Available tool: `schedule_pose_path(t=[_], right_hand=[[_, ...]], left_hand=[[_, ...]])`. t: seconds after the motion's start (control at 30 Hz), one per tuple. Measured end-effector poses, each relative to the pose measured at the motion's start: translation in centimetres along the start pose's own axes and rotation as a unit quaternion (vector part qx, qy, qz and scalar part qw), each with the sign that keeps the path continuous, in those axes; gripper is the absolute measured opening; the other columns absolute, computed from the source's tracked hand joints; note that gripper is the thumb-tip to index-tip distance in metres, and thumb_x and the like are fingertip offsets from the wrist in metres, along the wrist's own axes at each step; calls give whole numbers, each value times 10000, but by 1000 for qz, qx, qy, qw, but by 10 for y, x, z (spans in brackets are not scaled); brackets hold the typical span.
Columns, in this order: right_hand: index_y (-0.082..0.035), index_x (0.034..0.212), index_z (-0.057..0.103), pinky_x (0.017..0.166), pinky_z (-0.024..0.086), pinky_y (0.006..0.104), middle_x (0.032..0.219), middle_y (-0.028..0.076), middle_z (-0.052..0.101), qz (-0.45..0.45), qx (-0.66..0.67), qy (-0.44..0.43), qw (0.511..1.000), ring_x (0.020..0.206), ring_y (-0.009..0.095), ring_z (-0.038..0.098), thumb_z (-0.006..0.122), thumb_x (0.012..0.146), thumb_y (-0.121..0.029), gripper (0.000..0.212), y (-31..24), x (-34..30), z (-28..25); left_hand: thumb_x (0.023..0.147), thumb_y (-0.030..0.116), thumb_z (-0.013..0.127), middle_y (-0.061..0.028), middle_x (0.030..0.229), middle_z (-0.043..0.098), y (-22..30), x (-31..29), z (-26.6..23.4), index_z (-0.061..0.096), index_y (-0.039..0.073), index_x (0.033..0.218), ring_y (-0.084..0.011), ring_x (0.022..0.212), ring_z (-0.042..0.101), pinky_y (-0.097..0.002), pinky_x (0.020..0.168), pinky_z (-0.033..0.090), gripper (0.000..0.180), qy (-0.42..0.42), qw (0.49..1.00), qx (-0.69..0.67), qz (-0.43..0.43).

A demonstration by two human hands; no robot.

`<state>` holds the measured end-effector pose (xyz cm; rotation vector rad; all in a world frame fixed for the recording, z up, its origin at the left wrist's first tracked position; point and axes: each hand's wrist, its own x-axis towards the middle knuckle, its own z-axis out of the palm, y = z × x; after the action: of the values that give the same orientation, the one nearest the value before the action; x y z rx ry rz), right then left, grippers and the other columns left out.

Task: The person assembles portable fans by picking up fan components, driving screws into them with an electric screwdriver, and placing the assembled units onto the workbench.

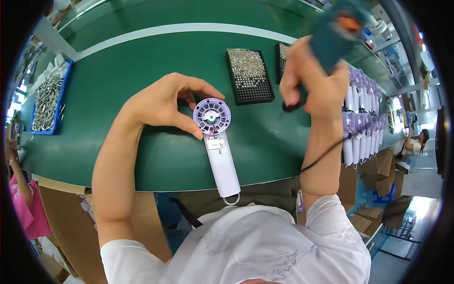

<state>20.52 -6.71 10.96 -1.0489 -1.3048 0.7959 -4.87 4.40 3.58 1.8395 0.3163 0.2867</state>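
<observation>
Between left hand [160, 100] and right hand [316, 78]: handheld fan [221, 157], left-held.

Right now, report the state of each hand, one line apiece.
Left hand: grip closed around the round purple head of the handheld fan.
Right hand: grip closed, holding the dark teal tool, blurred.

- Workbench [274, 156]: handheld fan [223, 163] lies near the front edge, its ring end overhanging toward the wearer.
- Left hand [165, 102]: left of the fan's head, fingers around it.
- Far left: bin [60, 99] with small hooks [47, 102] inside.
- Beyond the fan, to its right: tray [255, 101] of small parts; second tray [278, 66] just right, partly hidden behind right hand [319, 78].
- Right hand: holds power tool [333, 45].
- Far right: rows of fans [362, 125].
</observation>
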Motion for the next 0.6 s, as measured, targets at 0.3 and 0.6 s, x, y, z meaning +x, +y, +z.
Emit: schedule_pose_path(t=[0.3, 0.6], right_hand=[[-2, 1045, 649, 444, 439, 349, 653, 57, 560, -223, 101, 92, 965, 463, 164, 512, 586, 1062, -236, 243, 45, 13, -8], [-16, 841, 569, 411, 462, 320, 580, 39, 518, -117, 54, 230, 965, 413, 152, 511, 659, 1024, -212, 283, 42, 18, 20]], left_hand=[[598, 215, 985, -73, 1167, 727, 1, 0, 16, 705, 12, 1216, -151, 1034, 675, -285, 869, 509, 708, 15, 999, 36, -4], [601, 220, 985, -101, 1180, 721, -4, 2, 16, 690, -13, 1226, -167, 1041, 682, -290, 880, 513, 729, 17, 999, 45, 14]])
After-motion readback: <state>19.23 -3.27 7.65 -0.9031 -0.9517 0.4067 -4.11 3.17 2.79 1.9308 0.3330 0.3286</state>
